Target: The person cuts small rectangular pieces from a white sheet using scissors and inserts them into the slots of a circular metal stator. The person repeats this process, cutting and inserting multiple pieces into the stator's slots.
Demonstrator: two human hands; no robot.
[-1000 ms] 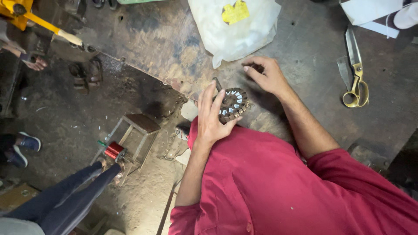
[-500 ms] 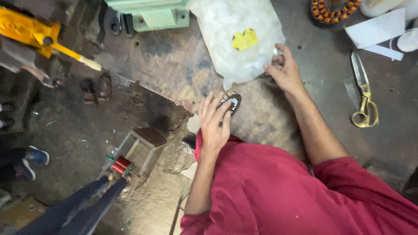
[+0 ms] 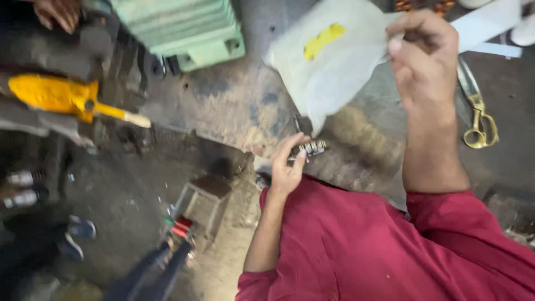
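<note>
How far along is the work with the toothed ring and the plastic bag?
Already done: right hand has the translucent plastic bag pinched and raised off the workbench. In hand: left hand holds the small toothed metal ring at the bench edge, just below the bag. Left: ring and bag are apart; the scissors lie untouched. The blur hides whether the bag is open.

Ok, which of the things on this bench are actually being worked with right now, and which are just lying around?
In hand:
left hand holds a small round metal part
right hand lifts a white plastic bag

Lying about:
yellow-handled scissors
green machine housing
yellow tool
small stool on the floor
</note>
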